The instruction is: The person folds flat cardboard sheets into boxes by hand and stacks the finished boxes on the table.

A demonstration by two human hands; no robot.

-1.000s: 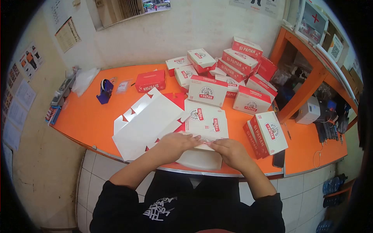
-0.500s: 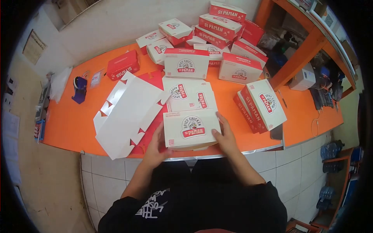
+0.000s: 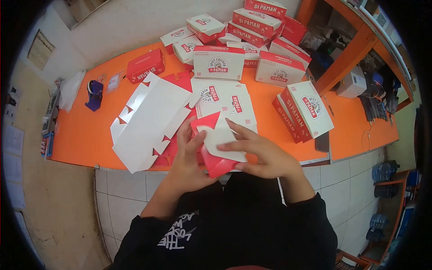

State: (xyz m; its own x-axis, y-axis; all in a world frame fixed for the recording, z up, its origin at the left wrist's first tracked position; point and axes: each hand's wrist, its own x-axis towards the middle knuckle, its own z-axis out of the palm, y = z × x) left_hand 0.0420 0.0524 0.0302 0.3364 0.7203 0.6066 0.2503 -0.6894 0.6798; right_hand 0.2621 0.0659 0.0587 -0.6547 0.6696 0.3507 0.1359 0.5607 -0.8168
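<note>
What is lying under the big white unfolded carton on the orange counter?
Under the white unfolded carton lie more flat cartons: red edges show at its top and lower right. It covers the rest, so their number is unclear. All rest on the orange counter.

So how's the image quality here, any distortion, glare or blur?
Head view: strong fisheye, black vignette at the corners, the orange counter edge bowed. Lighting is even, with no harsh glare. The hands and the half-folded box look slightly soft; print on the stacked boxes stays legible.
</note>
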